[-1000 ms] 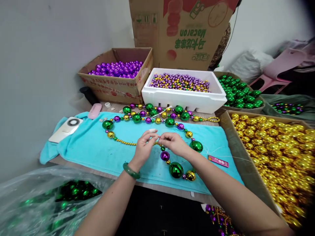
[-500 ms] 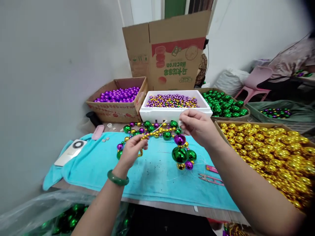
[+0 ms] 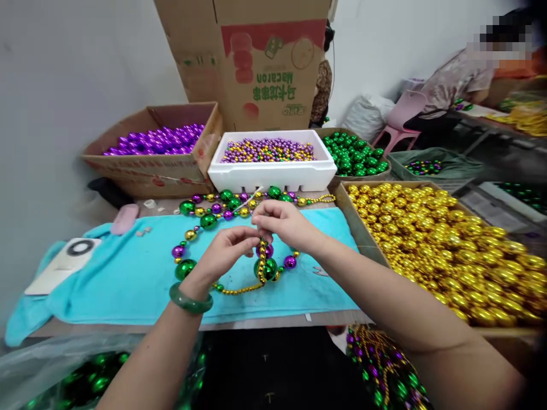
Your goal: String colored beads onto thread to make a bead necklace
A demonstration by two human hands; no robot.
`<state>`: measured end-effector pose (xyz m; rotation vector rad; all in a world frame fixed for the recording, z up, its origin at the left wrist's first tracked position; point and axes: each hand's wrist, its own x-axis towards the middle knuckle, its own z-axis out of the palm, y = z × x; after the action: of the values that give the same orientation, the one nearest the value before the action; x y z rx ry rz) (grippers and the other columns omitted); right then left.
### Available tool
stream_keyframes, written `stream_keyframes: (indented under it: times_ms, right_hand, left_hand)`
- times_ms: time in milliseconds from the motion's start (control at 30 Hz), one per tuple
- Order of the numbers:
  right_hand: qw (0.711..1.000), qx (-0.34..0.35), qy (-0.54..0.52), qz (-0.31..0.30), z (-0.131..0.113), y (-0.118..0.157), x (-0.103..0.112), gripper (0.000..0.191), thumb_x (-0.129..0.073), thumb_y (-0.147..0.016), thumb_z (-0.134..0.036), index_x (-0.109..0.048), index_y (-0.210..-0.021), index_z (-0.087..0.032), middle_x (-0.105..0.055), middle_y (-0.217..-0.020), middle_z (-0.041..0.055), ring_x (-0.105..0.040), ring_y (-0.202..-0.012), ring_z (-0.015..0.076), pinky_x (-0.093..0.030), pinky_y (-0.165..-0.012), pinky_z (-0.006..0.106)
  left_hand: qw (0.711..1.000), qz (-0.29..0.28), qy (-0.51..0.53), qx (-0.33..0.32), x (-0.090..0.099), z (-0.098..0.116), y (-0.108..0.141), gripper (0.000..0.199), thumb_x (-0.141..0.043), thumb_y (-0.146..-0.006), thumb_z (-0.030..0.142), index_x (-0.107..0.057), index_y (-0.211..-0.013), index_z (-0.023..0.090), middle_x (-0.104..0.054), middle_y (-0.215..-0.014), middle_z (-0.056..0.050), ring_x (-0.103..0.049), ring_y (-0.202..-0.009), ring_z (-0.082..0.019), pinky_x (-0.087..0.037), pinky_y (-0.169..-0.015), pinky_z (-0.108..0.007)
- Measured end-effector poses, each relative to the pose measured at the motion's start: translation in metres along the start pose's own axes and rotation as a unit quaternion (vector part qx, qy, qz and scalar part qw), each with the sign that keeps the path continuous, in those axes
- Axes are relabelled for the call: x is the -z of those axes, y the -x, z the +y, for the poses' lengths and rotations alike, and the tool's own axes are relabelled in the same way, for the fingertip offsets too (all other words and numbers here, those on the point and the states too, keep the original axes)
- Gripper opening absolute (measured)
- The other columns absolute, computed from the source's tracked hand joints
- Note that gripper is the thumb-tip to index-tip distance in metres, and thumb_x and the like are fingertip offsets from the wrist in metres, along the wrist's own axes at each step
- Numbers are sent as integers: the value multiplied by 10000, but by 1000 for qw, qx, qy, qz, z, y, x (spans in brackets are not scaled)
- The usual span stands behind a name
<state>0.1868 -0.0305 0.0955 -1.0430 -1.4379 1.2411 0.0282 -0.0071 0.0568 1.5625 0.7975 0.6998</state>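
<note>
My left hand (image 3: 228,250) and my right hand (image 3: 284,225) meet over the towel, fingertips pinched close together. Both are closed on the ends of a bead necklace (image 3: 239,291); the exact grip is hidden by the fingers. A white cord end (image 3: 252,197) sticks up behind them. From the hands hang a strand of small gold beads (image 3: 262,265), a purple bead and a large green bead (image 3: 269,270). The rest of the necklace loops over the towel, in green, purple and gold. A green bangle (image 3: 190,299) circles my left wrist.
A turquoise towel (image 3: 128,285) covers the table. Behind stand a carton of purple beads (image 3: 158,140), a white foam box (image 3: 273,172) and green beads (image 3: 352,154). Gold beads (image 3: 427,245) fill a box at right. Snippers (image 3: 319,271) lie near my right forearm. Another person (image 3: 457,80) sits far right.
My hands were apart and have come together, bringing the hanging beads and gold strand to one spot. The view has turned right and down.
</note>
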Motion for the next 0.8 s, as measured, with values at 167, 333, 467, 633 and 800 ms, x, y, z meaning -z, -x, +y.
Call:
stream_keyframes:
  times_ms: [167, 333, 467, 633, 800]
  right_hand:
    - [998, -27, 0, 58, 11, 14, 17, 119, -538, -804, -169, -500, -692, -183, -503, -508, -71, -450, -410, 56, -370, -416, 189]
    - [997, -25, -2, 77, 14, 20, 22, 108, -542, -807, -191, -505, -706, -181, -518, -551, -64, -510, -445, 59, -423, -457, 199]
    - [993, -36, -62, 98, 15, 17, 30, 105, -586, -772, -249, -533, -721, -174, -544, -569, -47, -527, -473, 73, -449, -479, 216]
    - [956, -5, -59, 287, 39, 45, 77, 157, -642, -726, -319, -567, -774, -189, -535, -648, -19, -542, -584, 114, -449, -495, 233]
    - [879, -132, 370, 270, 109, 124, 112, 114, -579, -737, -298, -623, -778, -202, -633, -763, 54, -583, -697, 205, -480, -664, 354]
  left_hand:
    - [999, 22, 27, -5, -28, -8, -3, 270, -683, -724, 370, -717, -912, 179, -706, -906, -58, -605, -798, -169, -484, -724, -286]
    - [998, 30, 14, 51, -40, -4, 2, 355, -692, -702, 365, -703, -1000, 171, -689, -794, -42, -571, -643, -141, -476, -634, -286]
    - [993, 24, 77, 90, -40, -6, 4, 314, -696, -697, 310, -697, -981, 176, -651, -750, -18, -542, -604, -102, -467, -630, -264]
    - [981, 19, 135, 135, -35, -11, 3, 229, -679, -693, 300, -673, -882, 171, -511, -581, 25, -456, -511, -72, -349, -454, -193]
    - [982, 35, 65, 172, -26, -15, -1, 208, -683, -666, 338, -640, -777, 168, -491, -568, 26, -423, -481, -67, -274, -398, -180]
